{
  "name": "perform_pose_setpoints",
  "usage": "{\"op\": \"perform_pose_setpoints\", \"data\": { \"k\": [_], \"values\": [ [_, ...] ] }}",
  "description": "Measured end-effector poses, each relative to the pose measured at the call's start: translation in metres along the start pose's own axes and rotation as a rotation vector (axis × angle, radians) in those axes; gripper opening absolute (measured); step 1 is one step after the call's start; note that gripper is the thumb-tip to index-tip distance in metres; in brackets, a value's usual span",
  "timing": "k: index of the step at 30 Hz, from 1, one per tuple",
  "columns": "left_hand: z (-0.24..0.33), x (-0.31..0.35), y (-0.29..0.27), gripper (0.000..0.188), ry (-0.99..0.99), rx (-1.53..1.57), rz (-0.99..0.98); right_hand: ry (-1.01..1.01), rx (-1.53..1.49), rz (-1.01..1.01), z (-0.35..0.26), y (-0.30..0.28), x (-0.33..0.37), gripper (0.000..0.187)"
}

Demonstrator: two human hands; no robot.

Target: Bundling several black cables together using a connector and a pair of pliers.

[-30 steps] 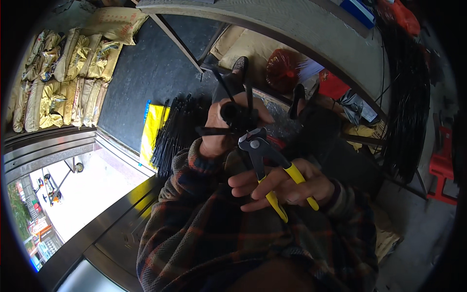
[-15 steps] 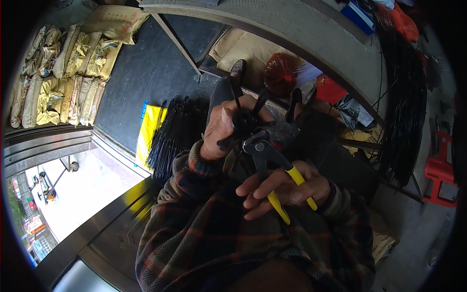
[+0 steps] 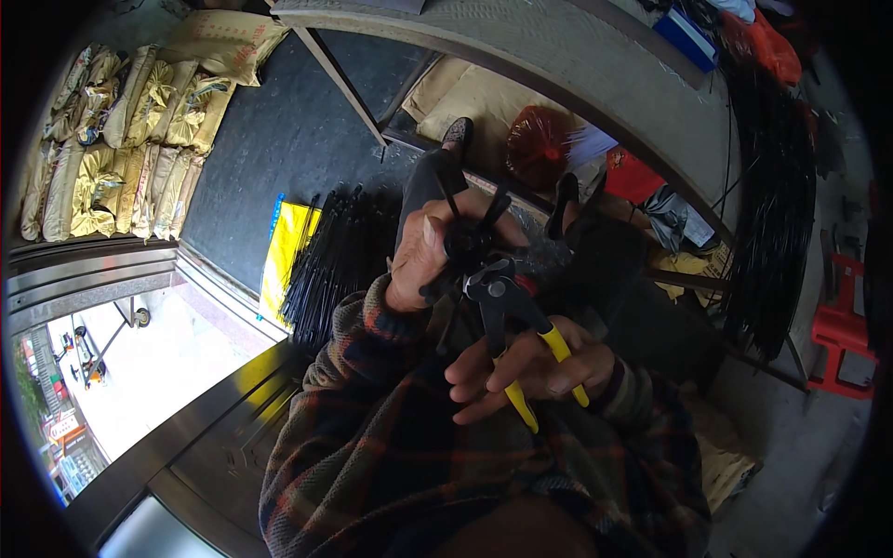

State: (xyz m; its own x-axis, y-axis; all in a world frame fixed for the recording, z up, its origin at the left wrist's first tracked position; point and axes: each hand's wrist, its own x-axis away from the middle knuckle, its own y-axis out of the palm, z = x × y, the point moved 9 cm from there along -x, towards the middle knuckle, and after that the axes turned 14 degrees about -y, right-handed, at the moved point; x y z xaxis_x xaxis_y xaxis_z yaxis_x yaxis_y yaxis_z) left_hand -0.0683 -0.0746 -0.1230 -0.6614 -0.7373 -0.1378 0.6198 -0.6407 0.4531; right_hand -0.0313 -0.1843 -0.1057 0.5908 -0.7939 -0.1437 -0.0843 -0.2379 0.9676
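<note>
My left hand (image 3: 414,260) is closed around a black round hub piece (image 3: 468,240) with several dark arms sticking out of it. Its kind I cannot make out. Just below the hub, my right hand (image 3: 563,367) holds a pair of end-cutting nippers (image 3: 503,299) with dark metal heads and yellow handles. Its fingers reach around and between the handles, which are spread apart. The nipper jaws lie right against the lower side of the hub piece; whether they bite on anything is too dark to tell.
Left of my knee stands a bundle of thin black rods (image 3: 330,265) beside a yellow sheet (image 3: 290,244). Tan sacks (image 3: 116,186) are stacked at the far left. A workbench (image 3: 521,33) spans the far side, with long black strands (image 3: 767,223) hanging at right. A red stool (image 3: 840,321) stands beyond.
The hub piece has turned in my left hand, so its arms point differently and its round face shows more. The nippers have shifted slightly left and down with my right hand.
</note>
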Motion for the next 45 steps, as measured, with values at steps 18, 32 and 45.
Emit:
{"op": "perform_pose_setpoints", "data": {
  "k": [18,32,45],
  "values": [
    [0.003,0.000,-0.003,0.082,-0.058,-0.168,0.070,0.001,-0.087,-0.093,0.013,0.006,-0.002,0.031],
    [0.011,-0.002,-0.002,0.056,0.059,0.050,0.066,0.018,-0.303,-0.217,0.017,0.010,-0.011,0.055],
    [0.013,-0.003,-0.005,0.047,0.008,0.023,0.133,-0.059,-0.134,-0.067,0.010,-0.005,-0.016,0.042]
  ]
}}
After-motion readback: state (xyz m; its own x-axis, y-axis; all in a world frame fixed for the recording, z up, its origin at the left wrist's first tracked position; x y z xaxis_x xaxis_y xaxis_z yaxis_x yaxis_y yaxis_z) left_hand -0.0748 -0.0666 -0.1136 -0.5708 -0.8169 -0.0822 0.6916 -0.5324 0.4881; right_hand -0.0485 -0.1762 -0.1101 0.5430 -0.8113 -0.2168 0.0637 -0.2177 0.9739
